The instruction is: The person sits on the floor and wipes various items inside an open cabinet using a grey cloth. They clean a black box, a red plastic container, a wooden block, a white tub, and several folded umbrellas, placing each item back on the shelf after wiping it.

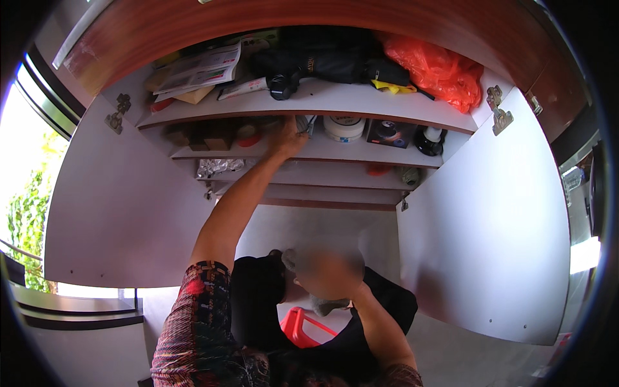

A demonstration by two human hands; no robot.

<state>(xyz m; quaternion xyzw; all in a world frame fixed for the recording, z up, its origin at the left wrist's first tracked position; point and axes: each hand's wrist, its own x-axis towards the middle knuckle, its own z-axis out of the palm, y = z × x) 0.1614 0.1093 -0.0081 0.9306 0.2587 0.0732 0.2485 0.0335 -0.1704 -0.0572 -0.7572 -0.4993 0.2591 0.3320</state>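
Observation:
My left hand [293,140] reaches into the cabinet's second shelf [329,151]. Its fingers are closed around a small greyish, partly see-through object [307,125], whose kind I cannot make out. Just right of it stands a white round tub [343,128]. Down by my lap, my right hand [332,274] is blurred. Grey cloth [327,306] shows beneath it and at its left side, as if bunched in the hand; the fingers themselves are smeared.
Two white doors [129,206] [483,226] stand wide apart. The top shelf holds papers [200,69], a black folded umbrella [322,64] and a red plastic bag [438,69]. Boxes [216,137] and a dark box [391,133] flank my reach. A red stool [298,327] is below.

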